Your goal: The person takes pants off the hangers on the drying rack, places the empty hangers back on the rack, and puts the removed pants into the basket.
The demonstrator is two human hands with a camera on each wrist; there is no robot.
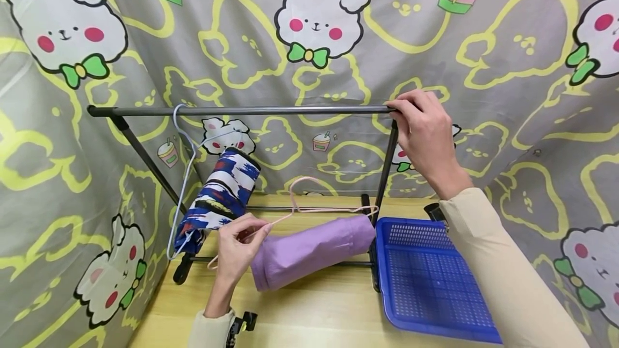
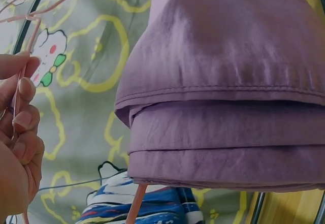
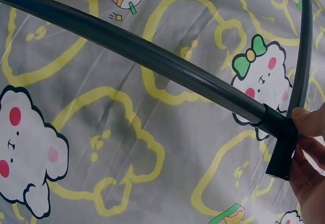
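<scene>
My left hand (image 1: 239, 251) pinches one sloping arm of a pink clothes hanger (image 1: 293, 209), whose hook points up below the top rail. Over the hanger hangs a folded purple garment (image 1: 314, 251); its stitched hems and layered folds show close up in the left wrist view. My right hand (image 1: 424, 130) grips the right end of the clothes rack's dark top rail (image 1: 290, 110), with the thumb and fingers around the corner joint (image 3: 283, 140) in the right wrist view. On the rail's left side hangs a light blue hanger (image 1: 182, 197) bearing a blue, white and red patterned garment (image 1: 224, 189).
A blue plastic basket (image 1: 425, 278) stands on the wooden table (image 1: 324, 313) to the right of the rack. The rack's dark feet (image 1: 181, 272) rest on the table. Patterned grey curtain (image 1: 411, 63) encloses the back and sides.
</scene>
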